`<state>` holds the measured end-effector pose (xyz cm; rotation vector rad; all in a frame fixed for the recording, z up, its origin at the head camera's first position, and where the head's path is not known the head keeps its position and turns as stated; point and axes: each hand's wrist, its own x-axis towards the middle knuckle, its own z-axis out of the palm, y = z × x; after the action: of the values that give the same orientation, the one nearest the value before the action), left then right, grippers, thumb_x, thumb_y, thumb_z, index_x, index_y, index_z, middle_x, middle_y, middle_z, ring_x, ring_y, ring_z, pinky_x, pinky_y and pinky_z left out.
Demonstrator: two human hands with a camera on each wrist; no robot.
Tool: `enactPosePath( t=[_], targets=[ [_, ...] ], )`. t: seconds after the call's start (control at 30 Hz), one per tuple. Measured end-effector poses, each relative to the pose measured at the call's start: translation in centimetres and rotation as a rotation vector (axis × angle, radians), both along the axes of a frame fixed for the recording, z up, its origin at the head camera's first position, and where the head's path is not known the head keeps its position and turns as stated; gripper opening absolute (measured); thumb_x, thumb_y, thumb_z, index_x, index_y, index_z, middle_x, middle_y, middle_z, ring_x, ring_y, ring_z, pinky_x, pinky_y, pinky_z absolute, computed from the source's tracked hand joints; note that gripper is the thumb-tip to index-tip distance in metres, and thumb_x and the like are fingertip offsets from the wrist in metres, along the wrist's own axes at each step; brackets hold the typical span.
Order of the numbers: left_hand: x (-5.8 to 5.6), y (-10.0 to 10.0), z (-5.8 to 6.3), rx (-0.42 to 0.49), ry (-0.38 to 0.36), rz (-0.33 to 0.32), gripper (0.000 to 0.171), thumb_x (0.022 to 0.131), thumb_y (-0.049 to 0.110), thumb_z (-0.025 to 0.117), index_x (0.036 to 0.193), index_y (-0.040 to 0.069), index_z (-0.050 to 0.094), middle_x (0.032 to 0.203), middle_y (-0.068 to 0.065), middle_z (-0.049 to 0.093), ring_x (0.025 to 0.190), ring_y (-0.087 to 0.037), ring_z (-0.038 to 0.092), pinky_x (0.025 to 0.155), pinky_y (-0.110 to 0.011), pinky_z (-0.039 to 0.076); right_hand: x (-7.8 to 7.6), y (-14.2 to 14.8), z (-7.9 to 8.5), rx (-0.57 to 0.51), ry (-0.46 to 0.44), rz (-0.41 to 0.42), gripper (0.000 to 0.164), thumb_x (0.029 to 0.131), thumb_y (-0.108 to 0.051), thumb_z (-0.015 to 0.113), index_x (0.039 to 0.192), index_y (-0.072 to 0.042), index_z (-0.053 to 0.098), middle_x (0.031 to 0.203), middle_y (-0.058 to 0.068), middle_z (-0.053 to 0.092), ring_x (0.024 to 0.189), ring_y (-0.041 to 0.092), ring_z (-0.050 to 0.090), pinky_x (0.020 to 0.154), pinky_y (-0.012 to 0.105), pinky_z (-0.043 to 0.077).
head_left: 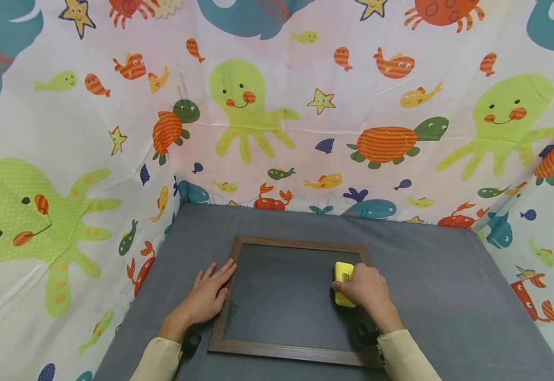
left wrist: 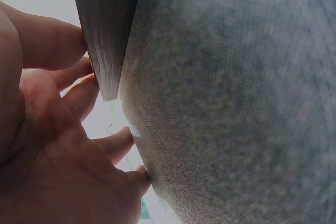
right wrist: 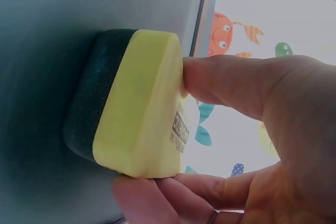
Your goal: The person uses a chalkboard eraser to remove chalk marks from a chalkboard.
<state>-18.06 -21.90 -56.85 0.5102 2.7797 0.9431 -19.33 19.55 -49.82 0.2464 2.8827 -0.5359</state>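
A small chalkboard (head_left: 281, 301) with a brown wooden frame lies flat on the grey-covered table. My right hand (head_left: 369, 288) pinches a yellow board eraser (head_left: 344, 271) over the board's right part. In the right wrist view, the thumb (right wrist: 220, 77) presses one side of the eraser (right wrist: 139, 98) and fingers are curled at the other, its dark felt side against the board. Spread fingers of my left hand (head_left: 203, 297) rest along the frame's left side. Seen from the left wrist, its fingers touch the frame (left wrist: 107, 45) and the grey cloth (left wrist: 226, 108).
Grey cloth (head_left: 448, 296) covers the table around the board. A white curtain (head_left: 277, 58) printed with sea animals hangs behind the table and along both sides. Dark wrist straps show below each hand, next to the cream sleeves (head_left: 405, 354).
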Motion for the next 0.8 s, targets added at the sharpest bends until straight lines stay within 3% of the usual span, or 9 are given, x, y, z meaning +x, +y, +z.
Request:
enactPosePath(
  t=[0.3,0.8],
  targets=[
    [-0.25,-0.05,-0.17,-0.004,-0.044,-0.01,0.067,0.113,0.008,0.052,0.175,0.014,0.03,0.184,-0.002,0.018,0.169,-0.05,0.008,0.128,-0.08,0.0,0.09,-0.26,-0.1,0.022,0.018,-0.004,0.055,0.087,-0.045,0.087,0.1,0.004,0.066,0.08,0.014,0.062,0.07,0.028,0.061,0.059,0.041,0.053],
    [-0.18,0.06,-0.15,-0.001,-0.036,-0.008,0.066,0.112,0.007,0.053,0.174,0.013,0.031,0.184,-0.003,0.02,0.168,-0.052,0.009,0.127,-0.082,0.001,0.09,-0.75,-0.08,0.047,0.038,0.007,0.054,0.088,-0.043,0.087,0.101,0.005,0.066,0.081,0.014,0.062,0.07,0.029,0.061,0.059,0.042,0.054]
  ],
)
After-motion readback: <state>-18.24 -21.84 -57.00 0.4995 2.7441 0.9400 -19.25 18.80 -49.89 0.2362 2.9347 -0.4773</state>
